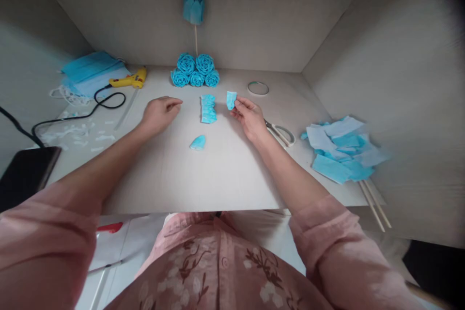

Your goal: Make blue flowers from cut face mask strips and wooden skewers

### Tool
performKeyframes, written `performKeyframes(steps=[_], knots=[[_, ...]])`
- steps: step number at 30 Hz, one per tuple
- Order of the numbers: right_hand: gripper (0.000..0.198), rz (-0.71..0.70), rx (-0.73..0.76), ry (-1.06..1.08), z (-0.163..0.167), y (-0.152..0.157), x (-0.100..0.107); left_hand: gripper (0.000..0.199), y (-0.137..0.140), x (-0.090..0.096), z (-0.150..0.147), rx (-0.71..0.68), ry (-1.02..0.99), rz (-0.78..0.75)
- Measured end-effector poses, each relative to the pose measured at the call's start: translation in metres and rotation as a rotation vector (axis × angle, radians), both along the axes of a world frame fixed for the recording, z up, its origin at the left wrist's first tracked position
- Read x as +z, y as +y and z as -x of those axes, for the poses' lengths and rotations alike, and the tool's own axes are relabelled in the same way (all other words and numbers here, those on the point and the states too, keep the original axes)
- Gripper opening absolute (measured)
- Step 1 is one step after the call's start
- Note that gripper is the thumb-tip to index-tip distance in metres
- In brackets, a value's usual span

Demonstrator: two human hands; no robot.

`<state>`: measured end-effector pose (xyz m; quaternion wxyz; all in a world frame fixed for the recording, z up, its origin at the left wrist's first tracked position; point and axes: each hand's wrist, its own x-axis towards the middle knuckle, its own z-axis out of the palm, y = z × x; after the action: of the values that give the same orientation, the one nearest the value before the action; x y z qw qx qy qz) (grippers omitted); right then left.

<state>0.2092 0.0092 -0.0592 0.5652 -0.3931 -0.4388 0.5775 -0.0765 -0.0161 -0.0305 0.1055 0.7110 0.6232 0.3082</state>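
Observation:
My right hand [249,116] pinches a small blue petal-shaped piece of mask fabric [231,100] between thumb and fingers, raised over the table. Across from it, my left hand [162,114] is closed, fingertips together, with nothing seen in it. Between the two hands lies a crinkled stack of blue fabric pieces [208,109]. One loose blue petal [197,143] rests nearer to me. Scissors [281,134] lie partly behind my right wrist.
Several rolled blue fabric flowers [196,78] are piled at the back, below a blue flower on a stick [193,8]. At left are a yellow glue gun [129,79], masks [92,68] and a phone [31,172]. Tape roll [258,88], cut fabric [341,147] and sticks [375,204] lie right.

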Motion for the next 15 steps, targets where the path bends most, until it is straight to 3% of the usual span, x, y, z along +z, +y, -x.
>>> performKeyframes(steps=[4, 7, 15], knots=[[0.036, -0.003, 0.028, -0.009, -0.003, 0.002, -0.003, 0.028, 0.051, -0.016, -0.022, 0.036, -0.11, 0.059], [0.034, 0.016, 0.04, -0.02, -0.003, 0.002, -0.002, 0.028, 0.073, -0.019, -0.036, 0.078, -0.092, 0.089], [0.031, 0.068, 0.067, 0.076, -0.004, -0.003, 0.007, 0.025, 0.082, -0.019, -0.053, 0.094, 0.019, 0.105]])
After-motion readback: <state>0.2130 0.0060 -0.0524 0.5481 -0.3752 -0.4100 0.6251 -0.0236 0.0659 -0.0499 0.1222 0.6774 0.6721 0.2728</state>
